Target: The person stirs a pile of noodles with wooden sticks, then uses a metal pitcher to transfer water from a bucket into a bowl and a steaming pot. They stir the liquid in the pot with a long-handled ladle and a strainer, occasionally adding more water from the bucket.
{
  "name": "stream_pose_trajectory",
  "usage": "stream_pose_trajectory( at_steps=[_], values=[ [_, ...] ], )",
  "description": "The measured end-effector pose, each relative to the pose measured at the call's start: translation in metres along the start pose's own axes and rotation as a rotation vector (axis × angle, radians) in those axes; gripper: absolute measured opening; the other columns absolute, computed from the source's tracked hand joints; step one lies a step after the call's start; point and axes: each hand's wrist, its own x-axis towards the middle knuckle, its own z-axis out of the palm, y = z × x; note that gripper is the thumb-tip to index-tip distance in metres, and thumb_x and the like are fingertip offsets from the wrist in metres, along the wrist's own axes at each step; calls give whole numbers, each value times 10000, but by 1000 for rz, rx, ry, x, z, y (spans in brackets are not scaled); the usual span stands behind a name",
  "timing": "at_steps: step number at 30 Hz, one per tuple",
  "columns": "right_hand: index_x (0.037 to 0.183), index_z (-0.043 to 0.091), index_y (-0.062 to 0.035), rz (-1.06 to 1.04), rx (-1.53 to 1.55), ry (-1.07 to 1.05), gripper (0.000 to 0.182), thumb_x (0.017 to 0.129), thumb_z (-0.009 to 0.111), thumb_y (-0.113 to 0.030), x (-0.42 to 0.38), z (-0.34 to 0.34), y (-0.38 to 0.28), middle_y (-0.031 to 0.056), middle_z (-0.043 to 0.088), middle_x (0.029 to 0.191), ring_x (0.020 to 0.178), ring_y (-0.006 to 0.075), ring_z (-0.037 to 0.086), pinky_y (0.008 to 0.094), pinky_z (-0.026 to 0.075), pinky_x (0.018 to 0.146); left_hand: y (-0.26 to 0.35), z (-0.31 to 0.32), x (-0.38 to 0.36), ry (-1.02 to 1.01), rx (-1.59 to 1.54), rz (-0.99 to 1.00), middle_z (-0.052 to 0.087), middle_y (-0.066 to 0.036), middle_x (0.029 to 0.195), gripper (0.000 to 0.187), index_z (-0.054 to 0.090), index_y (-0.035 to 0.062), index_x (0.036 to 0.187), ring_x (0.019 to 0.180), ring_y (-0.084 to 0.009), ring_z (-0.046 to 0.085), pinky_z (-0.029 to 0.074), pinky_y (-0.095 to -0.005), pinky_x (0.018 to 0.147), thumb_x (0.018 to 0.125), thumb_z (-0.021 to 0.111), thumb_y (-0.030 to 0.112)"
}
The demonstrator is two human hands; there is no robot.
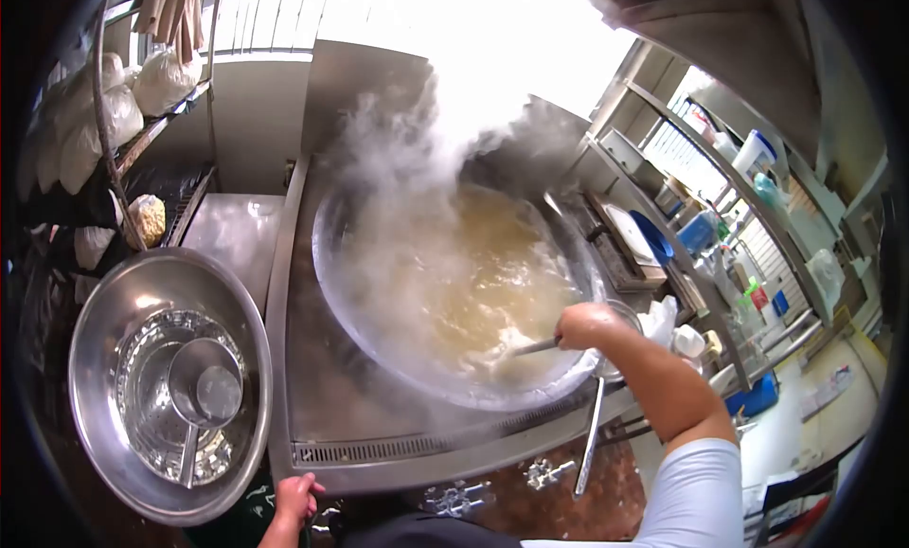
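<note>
My right hand (581, 326) is wrapped round the handle of a metal utensil (535, 347), whose far end is under the bubbling liquid at the near right side of a large round pot (454, 392). Cloudy yellowish liquid (473, 264) fills the pot, and thick steam hides its back left part. My left hand (296, 496) is low in the view, beside the stove's front edge, its fingers curled; whether anything is in them cannot be made out. Left of the stove, a wide metal bowl (95, 406) holds a long-handled metal pot (206, 382).
A long-handled strainer (589, 434) hangs over the stove's front right edge. Shelves with bags (169, 82) stand at the left. At the right are a scale (632, 235), a blue basin (653, 237) and racks (729, 174) with containers. The floor (587, 501) looks wet.
</note>
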Motion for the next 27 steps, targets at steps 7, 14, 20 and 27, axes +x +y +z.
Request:
stream_pose_trajectory(
  at_steps=[7,14,20,27],
  values=[
    [1029,709,-84,190,128,127,261,820,608,-201,183,7,-5,126,680,1089,1020,296,652,419,537,790,-7,1,-2,110,-47,-67,482,-79,399,448,650,-42,639,287,-138,420,321,-272,301,907,519,292],
    [1026,723,-120,320,235,245,232,820,635,-180,309,-25,3,96,680,1114,1031,238,655,384,541,781,19,10,-23,185,-10,-85,437,-22,398,415,638,44,700,288,-125,342,237,-265,297,932,534,372],
    [1037,712,-98,340,322,313,249,827,592,-154,244,17,5,125,676,1100,1041,278,647,375,526,841,-1,5,-5,180,-41,-54,476,-75,394,455,652,-38,646,288,-141,418,317,-275,299,906,527,315],
    [1031,717,-211,190,267,469,317,735,705,-324,37,-15,61,70,694,994,936,251,657,351,510,837,-6,4,1,82,-87,70,475,-61,406,420,649,-22,663,290,-127,408,284,-257,299,917,526,290]
  ],
)
